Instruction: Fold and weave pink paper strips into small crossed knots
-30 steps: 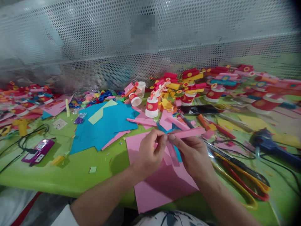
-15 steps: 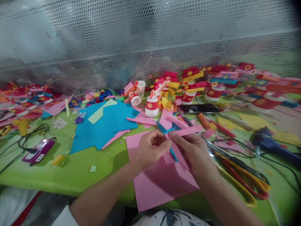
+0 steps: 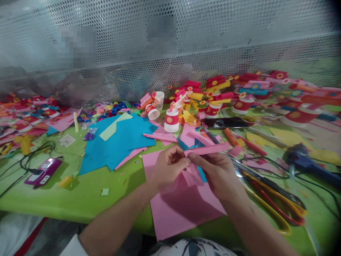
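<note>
Both hands meet over a pink paper sheet (image 3: 176,213) on the green table. My left hand (image 3: 169,167) pinches one end of a folded pink paper strip (image 3: 210,147) with curled fingers. The thumb and fingers of my right hand (image 3: 217,169) close on the same strip, whose far end sticks out to the right. Beneath the hands, a pink paper piece (image 3: 193,176) and a bit of blue paper (image 3: 201,173) show partly; the fingers hide the rest. Just beyond stands an upturned white cup (image 3: 171,121) with a red band.
Blue paper sheets (image 3: 119,138) lie to the left, near a purple power strip (image 3: 43,172) with cables. Scissors (image 3: 269,199) and a blue glue gun (image 3: 306,163) lie right. Several paper-and-cup models (image 3: 243,105) line the back, before a perforated metal panel (image 3: 170,39).
The strip's angle has shifted slightly, and the pink flap below the right fingers no longer hangs as far down. Both hands stay in nearly the same place, fingers pinched.
</note>
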`<state>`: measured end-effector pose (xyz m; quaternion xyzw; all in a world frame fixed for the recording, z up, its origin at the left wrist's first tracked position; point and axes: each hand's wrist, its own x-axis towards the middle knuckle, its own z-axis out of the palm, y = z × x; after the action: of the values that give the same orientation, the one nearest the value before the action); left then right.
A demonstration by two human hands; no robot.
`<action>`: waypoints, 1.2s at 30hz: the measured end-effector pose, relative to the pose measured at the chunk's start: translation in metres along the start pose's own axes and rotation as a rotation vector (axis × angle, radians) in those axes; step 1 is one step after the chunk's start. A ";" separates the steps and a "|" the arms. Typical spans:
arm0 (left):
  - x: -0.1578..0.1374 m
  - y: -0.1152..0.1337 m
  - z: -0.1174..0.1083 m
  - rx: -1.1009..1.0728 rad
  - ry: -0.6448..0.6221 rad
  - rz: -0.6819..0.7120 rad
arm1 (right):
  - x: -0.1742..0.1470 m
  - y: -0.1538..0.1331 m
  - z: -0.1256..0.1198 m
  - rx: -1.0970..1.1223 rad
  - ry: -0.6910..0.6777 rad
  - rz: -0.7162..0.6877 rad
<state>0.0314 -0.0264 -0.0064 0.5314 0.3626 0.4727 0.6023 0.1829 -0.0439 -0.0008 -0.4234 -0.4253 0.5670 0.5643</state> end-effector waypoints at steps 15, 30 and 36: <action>0.006 0.027 -0.022 0.043 -0.060 -0.052 | -0.002 -0.006 0.004 -0.498 0.020 -0.184; 0.007 0.021 -0.020 0.235 -0.058 0.058 | 0.003 0.000 -0.003 -1.057 0.073 -0.682; 0.009 0.022 -0.026 0.194 -0.023 0.056 | -0.001 -0.004 0.000 -1.048 0.053 -0.714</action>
<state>0.0054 -0.0099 0.0117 0.6025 0.3850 0.4457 0.5386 0.1839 -0.0448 0.0030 -0.4893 -0.7473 0.0495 0.4468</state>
